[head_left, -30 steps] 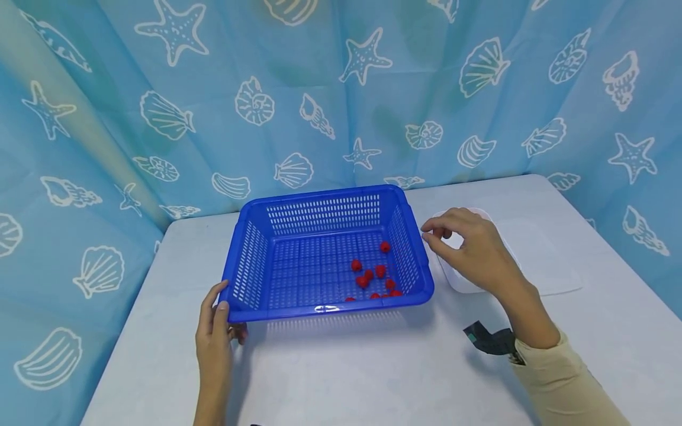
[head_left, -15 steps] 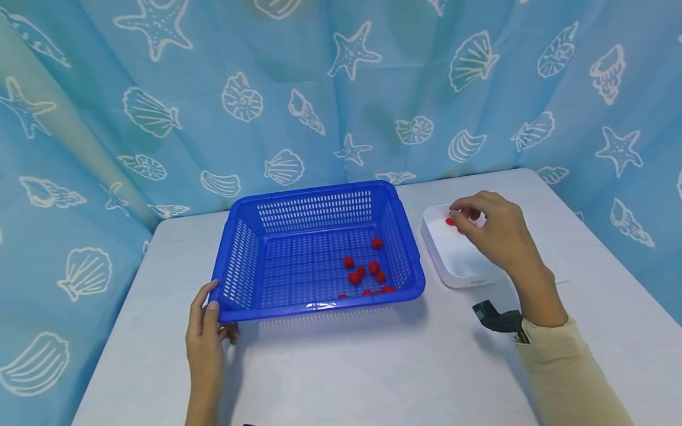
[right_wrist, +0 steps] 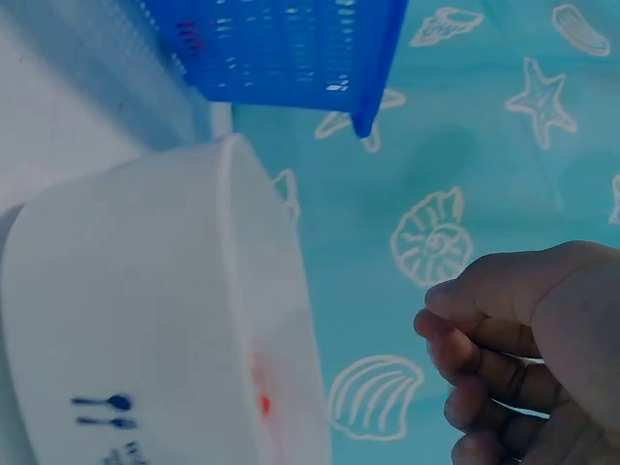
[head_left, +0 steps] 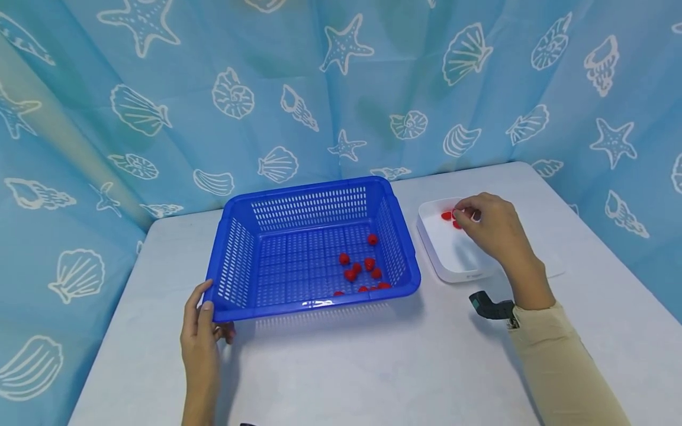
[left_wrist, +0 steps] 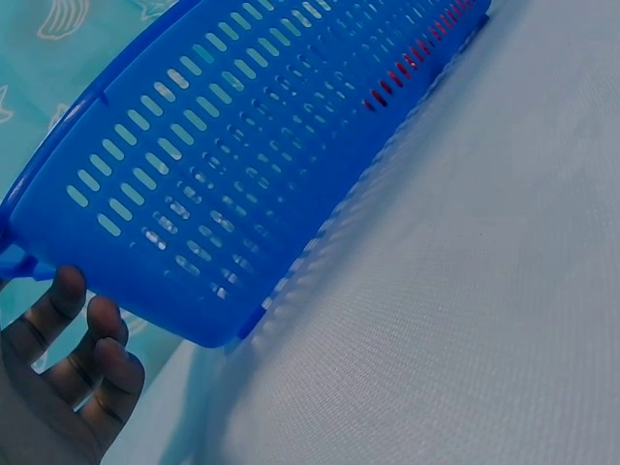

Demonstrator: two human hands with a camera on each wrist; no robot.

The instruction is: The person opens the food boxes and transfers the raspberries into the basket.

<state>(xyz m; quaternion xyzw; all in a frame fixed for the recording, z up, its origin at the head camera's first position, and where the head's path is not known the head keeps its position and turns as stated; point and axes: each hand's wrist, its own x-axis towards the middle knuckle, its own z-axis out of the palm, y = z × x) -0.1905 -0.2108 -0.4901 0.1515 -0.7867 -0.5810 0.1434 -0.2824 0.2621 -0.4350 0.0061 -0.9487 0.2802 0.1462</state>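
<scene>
My left hand (head_left: 199, 349) holds the near-left corner of a blue plastic basket (head_left: 215, 266), thumb by the rim and other fingers below it. Several small red, raspberry-like berries (head_left: 344, 259) lie in the basket's right part. Over the white food container (head_left: 447, 275), to the basket's right, hovers my right hand (head_left: 492, 228). In the right wrist view its fingers (right_wrist: 450, 349) are loosely bent above the container's rim, thumb tip close to the index finger, with no berry visible between them. A few red berries (head_left: 446, 216) lie at the container's far end, partly behind the fingertips.
A white-covered table (head_left: 341, 373) carries everything. Behind it hangs a blue curtain (head_left: 298, 71) with seashell and starfish prints. Part of a thin translucent sheet or lid (head_left: 554, 266) shows right of the container. A black device (head_left: 490, 306) sits at my right wrist.
My right hand has moved right, from beside the basket's edge to over the white container. My left hand has stayed on the basket's corner. The head view has shifted slightly.
</scene>
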